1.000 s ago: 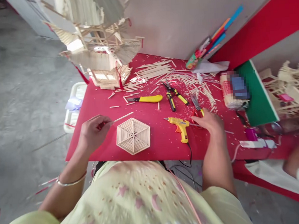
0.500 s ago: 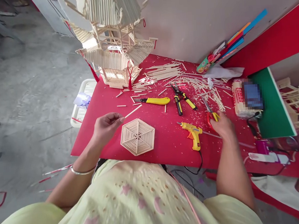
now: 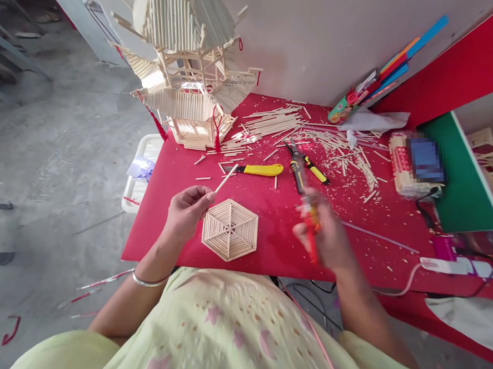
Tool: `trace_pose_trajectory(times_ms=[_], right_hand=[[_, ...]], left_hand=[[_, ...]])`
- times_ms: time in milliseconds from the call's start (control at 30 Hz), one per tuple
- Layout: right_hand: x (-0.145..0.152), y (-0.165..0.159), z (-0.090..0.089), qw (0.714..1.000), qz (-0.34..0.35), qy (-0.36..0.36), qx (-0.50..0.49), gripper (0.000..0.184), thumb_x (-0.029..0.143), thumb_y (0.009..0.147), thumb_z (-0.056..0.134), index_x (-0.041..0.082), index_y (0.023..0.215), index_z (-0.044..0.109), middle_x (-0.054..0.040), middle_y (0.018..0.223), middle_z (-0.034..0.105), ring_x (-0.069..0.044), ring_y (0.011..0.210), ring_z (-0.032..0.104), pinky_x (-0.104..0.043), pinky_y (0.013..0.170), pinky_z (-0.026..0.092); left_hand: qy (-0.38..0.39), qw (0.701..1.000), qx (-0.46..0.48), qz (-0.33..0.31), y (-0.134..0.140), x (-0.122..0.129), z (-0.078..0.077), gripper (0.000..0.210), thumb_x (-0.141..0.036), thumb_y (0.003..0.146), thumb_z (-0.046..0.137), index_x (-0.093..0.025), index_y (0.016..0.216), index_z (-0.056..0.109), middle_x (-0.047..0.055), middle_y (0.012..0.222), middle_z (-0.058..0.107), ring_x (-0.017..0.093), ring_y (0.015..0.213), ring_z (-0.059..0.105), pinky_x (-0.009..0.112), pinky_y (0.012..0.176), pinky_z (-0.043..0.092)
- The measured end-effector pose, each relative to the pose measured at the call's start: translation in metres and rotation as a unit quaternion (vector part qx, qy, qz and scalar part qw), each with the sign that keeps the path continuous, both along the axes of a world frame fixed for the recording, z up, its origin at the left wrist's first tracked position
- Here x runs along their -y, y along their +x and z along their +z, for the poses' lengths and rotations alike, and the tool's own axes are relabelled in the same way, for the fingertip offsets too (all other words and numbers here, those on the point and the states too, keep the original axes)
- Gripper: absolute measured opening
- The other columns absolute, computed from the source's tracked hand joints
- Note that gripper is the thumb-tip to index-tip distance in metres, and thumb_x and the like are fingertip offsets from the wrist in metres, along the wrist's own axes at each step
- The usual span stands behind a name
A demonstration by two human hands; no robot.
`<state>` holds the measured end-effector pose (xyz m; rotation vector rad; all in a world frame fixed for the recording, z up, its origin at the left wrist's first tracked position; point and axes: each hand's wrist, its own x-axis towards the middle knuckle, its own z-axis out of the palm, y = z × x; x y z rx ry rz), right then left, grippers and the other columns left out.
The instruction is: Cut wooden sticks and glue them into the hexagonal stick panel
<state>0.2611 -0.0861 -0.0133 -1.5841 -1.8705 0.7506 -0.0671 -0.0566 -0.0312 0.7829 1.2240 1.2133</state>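
Note:
My left hand (image 3: 189,210) is closed in a pinch on a thin wooden stick (image 3: 226,178), which points up and to the right. Just below the stick lies a flat hexagon of wooden sticks (image 3: 244,229) on the red table. My right hand (image 3: 324,230), smeared by motion, is wrapped round scissors (image 3: 311,219) with red and yellow handles. Their blades point away from me, over the black-and-yellow pliers (image 3: 316,171). A yellow utility knife (image 3: 264,170) lies beyond the hexagon. The yellow glue gun is hidden by my right hand.
A tall pagoda model of sticks (image 3: 195,101) stands at the table's back left. Loose sticks (image 3: 274,121) and wood crumbs spread across the back. Farther right are a pen holder (image 3: 342,109), stick packs (image 3: 401,166), a green board (image 3: 459,177) and a white power strip (image 3: 443,265).
My right hand has picked up the scissors from the right side of the table and carried them left, over the glue gun. My left hand still pinches the stick.

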Motion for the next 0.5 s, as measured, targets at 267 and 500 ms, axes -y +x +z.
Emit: trace_pose_trajectory(times_ms=[267,500], right_hand=[[0.009,-0.098,-0.013,0.99,0.129,-0.042,0.035,0.056,0.052,0.101,0.062,0.02,0.146,0.051,-0.0131,0.119,0.068,-0.028,0.107,0.067,-0.045,0.098,0.056],[-0.005,-0.107,-0.008,0.982,0.172,-0.034,0.067,0.056,0.052,0.102,0.064,0.024,0.149,0.051,-0.0131,0.127,0.068,-0.028,0.112,0.067,-0.042,0.1,0.055]], left_hand=[[0.006,0.999,0.044,0.0,0.001,0.007,-0.001,0.038,-0.043,0.068,0.097,-0.014,0.08,0.075,-0.002,0.06,0.054,0.004,0.05,0.04,0.018,0.045,0.026],[0.001,0.999,0.041,-0.024,0.002,0.01,-0.003,0.039,-0.046,0.069,0.095,-0.015,0.078,0.074,-0.001,0.06,0.056,0.006,0.05,0.04,0.021,0.047,0.026]])
